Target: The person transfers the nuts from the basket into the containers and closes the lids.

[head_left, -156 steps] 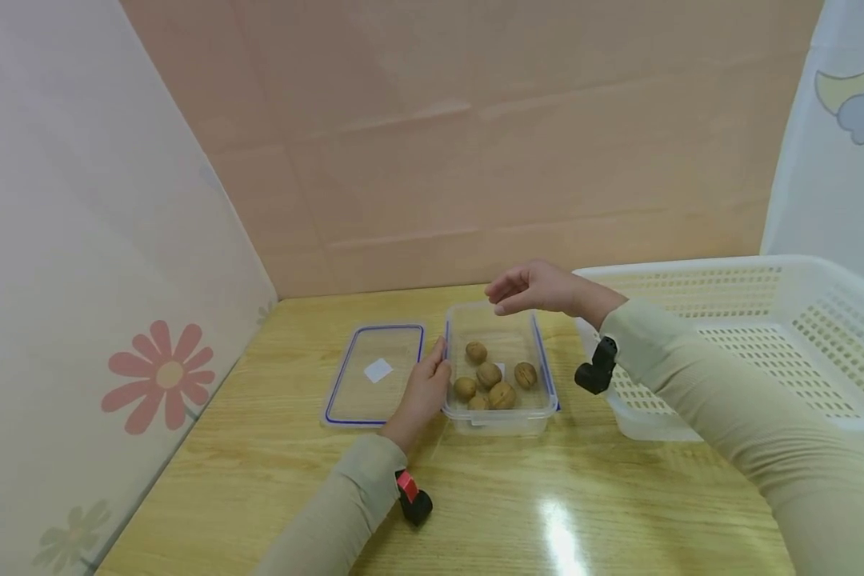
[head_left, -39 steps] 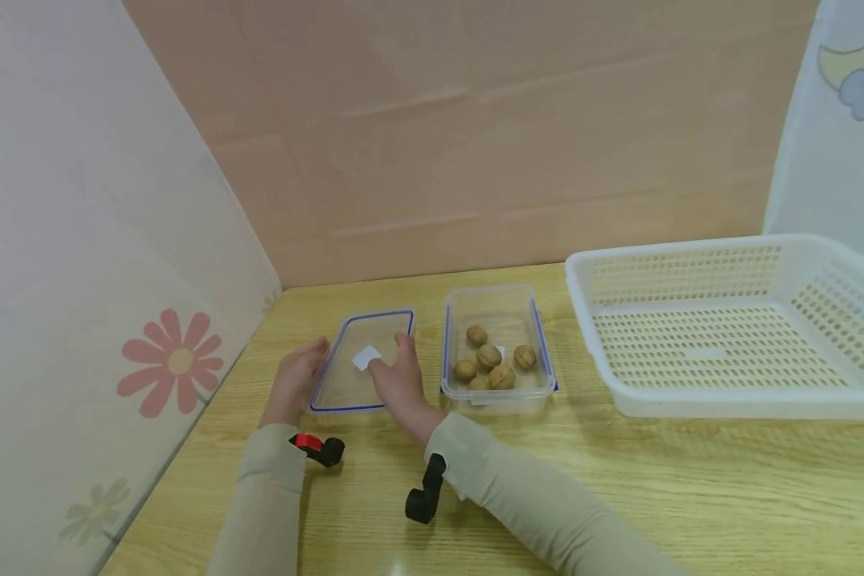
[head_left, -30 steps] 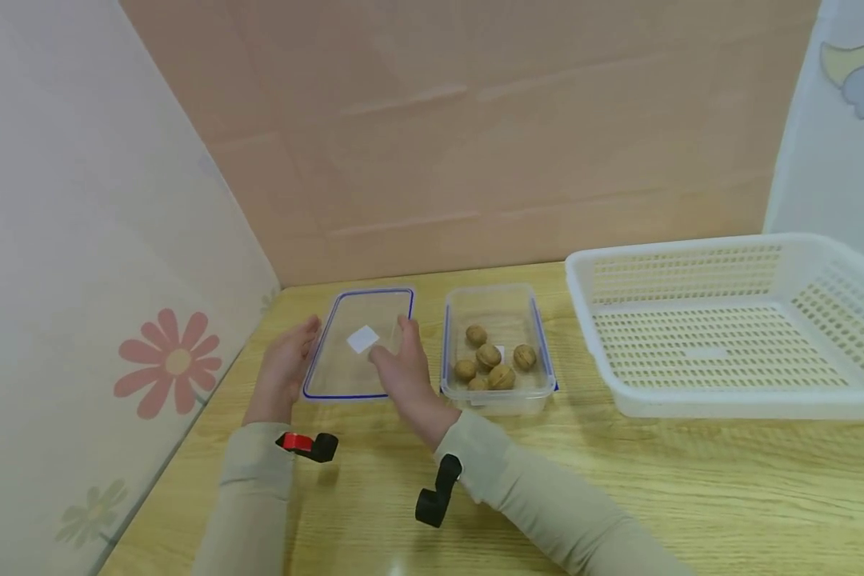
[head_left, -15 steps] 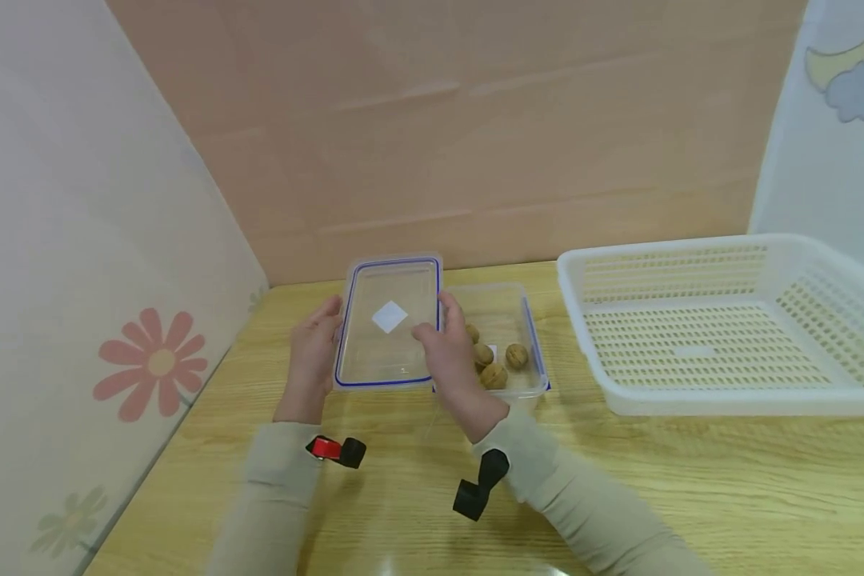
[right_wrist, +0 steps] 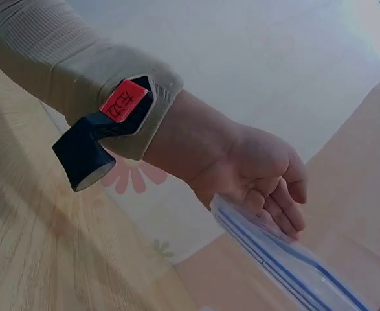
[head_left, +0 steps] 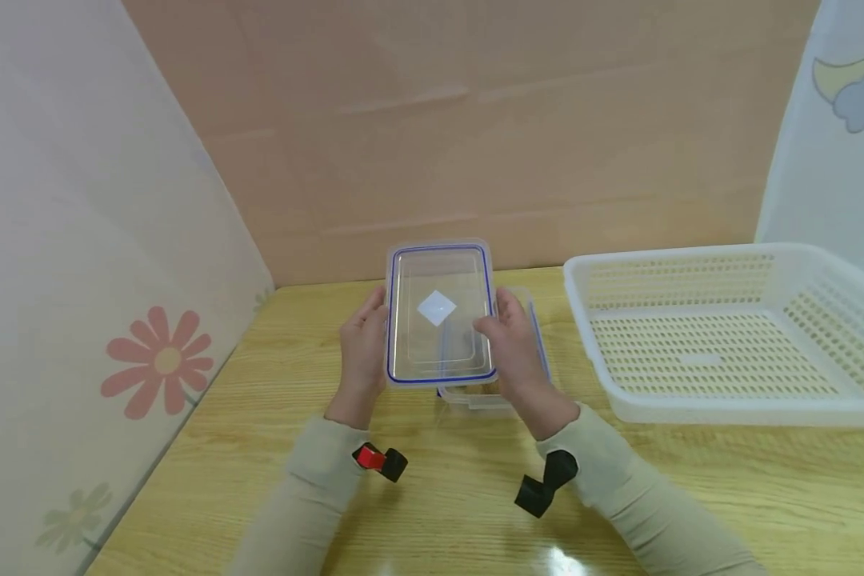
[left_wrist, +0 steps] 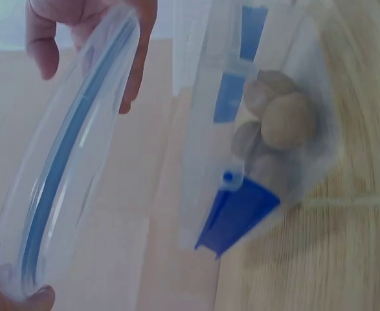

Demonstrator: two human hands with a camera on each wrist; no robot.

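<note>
Lid (head_left: 441, 314) has risen off the table since earlier frame, now held above box (head_left: 529, 336), offset toward 9 o'clock. L hand (head_left: 363, 352) and R hand (head_left: 514, 356) pinch its long edges. Risk: misaligned, lid may seat crooked or slip onto nuts (left_wrist: 277, 123).

Clear lid (left_wrist: 67, 162) seen edge-on, hand (left_wrist: 89, 39) gripping it at 12 o'clock; walnut container (left_wrist: 254, 129) at 3 o'clock on counter (left_wrist: 332, 253).
</note>
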